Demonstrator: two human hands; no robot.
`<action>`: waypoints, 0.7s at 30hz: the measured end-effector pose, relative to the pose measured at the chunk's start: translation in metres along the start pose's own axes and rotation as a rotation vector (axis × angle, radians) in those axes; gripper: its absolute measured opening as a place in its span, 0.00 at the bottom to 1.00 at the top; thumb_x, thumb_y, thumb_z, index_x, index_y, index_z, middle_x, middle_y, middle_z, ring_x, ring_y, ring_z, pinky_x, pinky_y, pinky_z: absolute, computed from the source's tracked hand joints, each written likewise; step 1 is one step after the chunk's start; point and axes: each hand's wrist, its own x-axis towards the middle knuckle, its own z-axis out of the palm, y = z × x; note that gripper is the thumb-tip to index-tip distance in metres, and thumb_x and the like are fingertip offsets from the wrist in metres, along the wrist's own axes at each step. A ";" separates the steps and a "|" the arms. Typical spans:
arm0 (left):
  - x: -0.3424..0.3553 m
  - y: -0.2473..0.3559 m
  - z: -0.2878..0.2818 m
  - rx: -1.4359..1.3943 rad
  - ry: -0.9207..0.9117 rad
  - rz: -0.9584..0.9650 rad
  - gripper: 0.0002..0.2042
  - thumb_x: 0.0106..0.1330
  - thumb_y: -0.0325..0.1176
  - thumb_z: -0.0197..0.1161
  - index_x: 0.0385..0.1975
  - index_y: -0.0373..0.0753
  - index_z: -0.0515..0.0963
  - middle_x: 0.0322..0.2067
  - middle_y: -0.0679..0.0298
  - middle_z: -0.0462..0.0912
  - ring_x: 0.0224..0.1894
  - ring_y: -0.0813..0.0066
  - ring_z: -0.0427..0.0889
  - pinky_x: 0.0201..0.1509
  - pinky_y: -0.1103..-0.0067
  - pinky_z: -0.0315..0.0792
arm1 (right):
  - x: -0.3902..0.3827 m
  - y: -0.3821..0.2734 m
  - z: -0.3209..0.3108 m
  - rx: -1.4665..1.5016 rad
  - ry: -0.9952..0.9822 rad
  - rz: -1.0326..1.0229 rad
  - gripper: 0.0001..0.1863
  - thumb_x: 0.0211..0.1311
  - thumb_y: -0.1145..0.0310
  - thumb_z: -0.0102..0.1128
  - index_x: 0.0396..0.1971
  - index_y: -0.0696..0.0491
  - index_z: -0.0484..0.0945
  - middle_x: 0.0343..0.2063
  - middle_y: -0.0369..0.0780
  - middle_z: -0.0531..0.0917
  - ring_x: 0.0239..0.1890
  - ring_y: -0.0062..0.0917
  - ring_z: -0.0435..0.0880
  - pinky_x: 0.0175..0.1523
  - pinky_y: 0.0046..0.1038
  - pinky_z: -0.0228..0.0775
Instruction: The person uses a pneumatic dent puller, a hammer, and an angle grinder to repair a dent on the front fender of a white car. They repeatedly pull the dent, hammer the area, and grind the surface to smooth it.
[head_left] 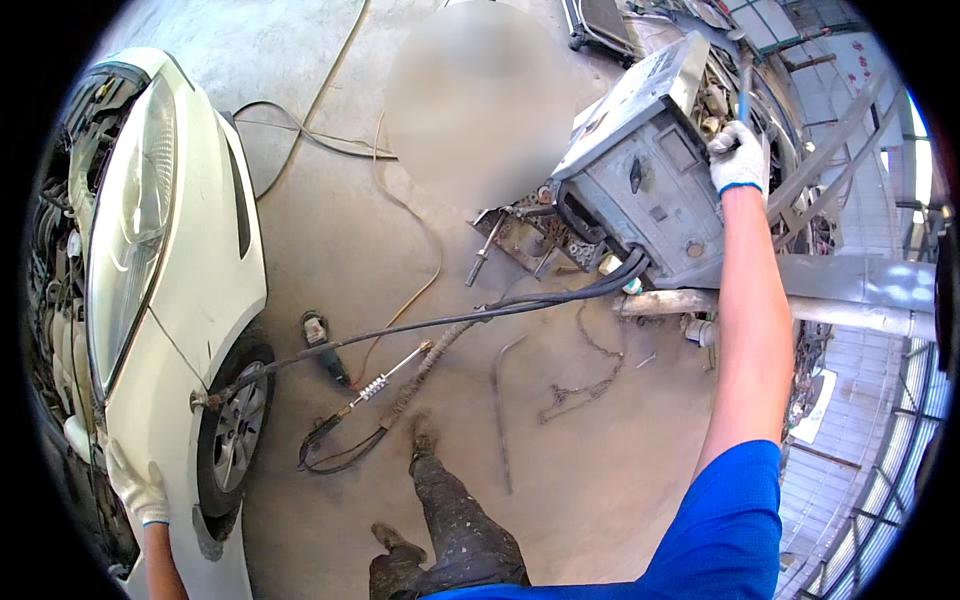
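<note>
My left hand [139, 487], in a white knit glove, lies with fingers stretched out on the inner edge of the fender [185, 400] of a pale car. The headlight [147, 215] is in place and the engine bay beside it is uncovered. Far to the right, my right hand [738, 160], gloved as well, is closed at the top of a grey metal machine cabinet [645, 190]. A slim bluish bar [745, 88] rises out of its fist. Jumbled tools and metal parts [714, 105] fill the cabinet top around that hand.
Thick dark cables [450, 316] run from the cabinet to the front wheel arch. An angle grinder [322, 345], a slide-hammer-like rod with a spring [378, 386], a bent bar [501, 420] and a chain [585, 395] lie on the floor. A pale pipe [670, 303] juts out below the cabinet.
</note>
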 end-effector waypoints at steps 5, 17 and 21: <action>0.038 0.043 -0.037 -0.022 -0.304 -0.237 0.41 0.63 0.41 0.64 0.76 0.39 0.54 0.74 0.49 0.56 0.76 0.51 0.55 0.80 0.64 0.48 | -0.113 -0.032 -0.051 -0.436 -0.612 -0.396 0.05 0.67 0.78 0.53 0.41 0.58 0.75 0.40 0.43 0.77 0.42 0.29 0.75 0.52 0.31 0.70; 0.025 0.010 -0.023 0.046 0.033 0.072 0.42 0.58 0.59 0.66 0.67 0.40 0.63 0.56 0.45 0.72 0.59 0.44 0.72 0.62 0.53 0.68 | -0.436 0.176 0.083 -0.399 -0.595 0.052 0.06 0.72 0.74 0.59 0.44 0.58 0.79 0.22 0.31 0.71 0.21 0.12 0.63 0.27 0.20 0.57; 0.025 0.021 -0.035 0.022 0.012 0.018 0.42 0.61 0.58 0.63 0.72 0.43 0.58 0.66 0.46 0.67 0.68 0.45 0.67 0.70 0.56 0.63 | -0.558 0.204 0.104 -0.296 -0.561 0.316 0.02 0.71 0.73 0.59 0.40 0.54 0.77 0.17 0.28 0.68 0.15 0.12 0.62 0.20 0.20 0.50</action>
